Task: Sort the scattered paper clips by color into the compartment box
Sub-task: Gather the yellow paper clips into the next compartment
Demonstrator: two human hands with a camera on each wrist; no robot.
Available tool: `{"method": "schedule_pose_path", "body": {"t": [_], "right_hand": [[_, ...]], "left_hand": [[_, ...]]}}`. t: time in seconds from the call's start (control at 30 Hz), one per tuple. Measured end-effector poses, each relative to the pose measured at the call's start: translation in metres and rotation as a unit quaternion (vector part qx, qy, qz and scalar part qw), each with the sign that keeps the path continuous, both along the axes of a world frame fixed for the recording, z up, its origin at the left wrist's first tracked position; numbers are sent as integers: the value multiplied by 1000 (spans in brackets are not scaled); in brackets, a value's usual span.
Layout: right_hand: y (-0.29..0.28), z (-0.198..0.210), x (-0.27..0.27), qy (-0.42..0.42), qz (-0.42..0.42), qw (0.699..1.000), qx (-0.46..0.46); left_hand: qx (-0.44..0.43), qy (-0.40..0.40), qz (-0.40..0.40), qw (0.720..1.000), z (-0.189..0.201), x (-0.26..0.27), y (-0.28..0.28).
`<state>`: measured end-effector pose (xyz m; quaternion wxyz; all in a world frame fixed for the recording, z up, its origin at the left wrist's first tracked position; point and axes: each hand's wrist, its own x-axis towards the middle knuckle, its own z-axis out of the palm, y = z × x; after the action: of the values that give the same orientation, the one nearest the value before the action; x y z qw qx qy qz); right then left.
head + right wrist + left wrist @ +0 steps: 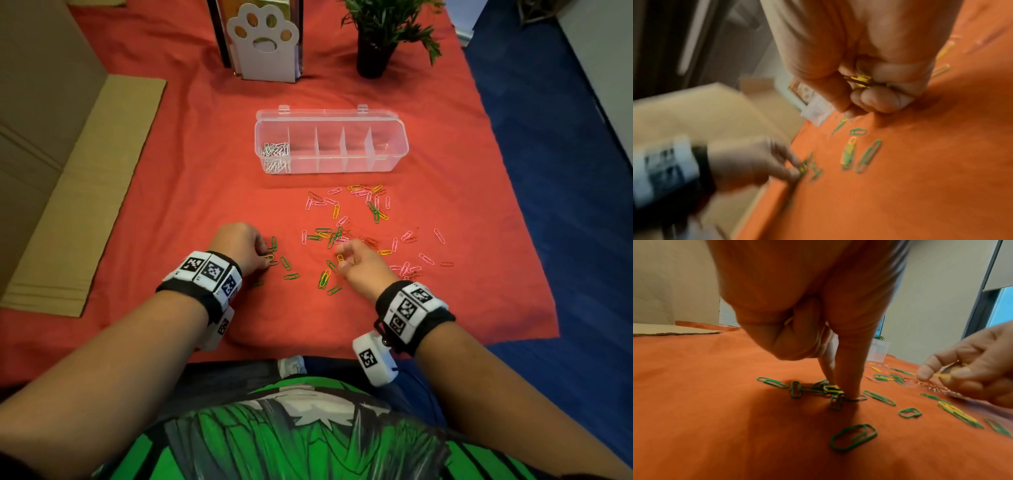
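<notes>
paper clips lie scattered on the red cloth, centre to right of centre in the head view: pink, yellow, green, some orange-red, loosely mixed. a small cluster of green ones sits apart at the left edge of the spread.

compartment box is above the clips, upper middle of the frame, clear plastic, lid folded back. leftmost compartment holds a pile of white clips. the other compartments look empty, though glare makes the far right one hard to read.

left hand is left of centre, fingertips down on the cloth at the green cluster. left wrist view: extended fingers press onto a yellow clip lying over green ones; the remaining fingers are curled into the palm. can't tell whether anything is held in the palm.

right hand is just right of centre, low over the middle of the spread. right wrist view: fingers curled tight round a small bunch of yellow clips, blurred. from the left wrist view, thumb and forefinger also pinch one yellow clip sticking out.

top of the head frame: paw-print holder, potted plant. flat cardboard at left.
</notes>
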<state>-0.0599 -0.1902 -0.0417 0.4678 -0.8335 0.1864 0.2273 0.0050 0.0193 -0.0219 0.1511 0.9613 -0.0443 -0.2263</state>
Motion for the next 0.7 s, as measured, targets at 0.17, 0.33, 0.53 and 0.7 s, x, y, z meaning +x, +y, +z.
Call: {"method": "schedule_pose_path", "body": {"t": [0.17,0.33,0.53,0.7], "right_hand": [[2,11,0,78,-170,949,253],[10,10,1,50,61,992,-94],[31,-9,-4,-75,218,927,-295],[18,1,15,-66,78,990,-97]], "left_hand": [[-7,-14,20,1000,-1,-3,1],[-125,50,141,981,4,3,1],[-336,215,287,871,8,11,4],[-417,286,343,792,18,9,6]]}}
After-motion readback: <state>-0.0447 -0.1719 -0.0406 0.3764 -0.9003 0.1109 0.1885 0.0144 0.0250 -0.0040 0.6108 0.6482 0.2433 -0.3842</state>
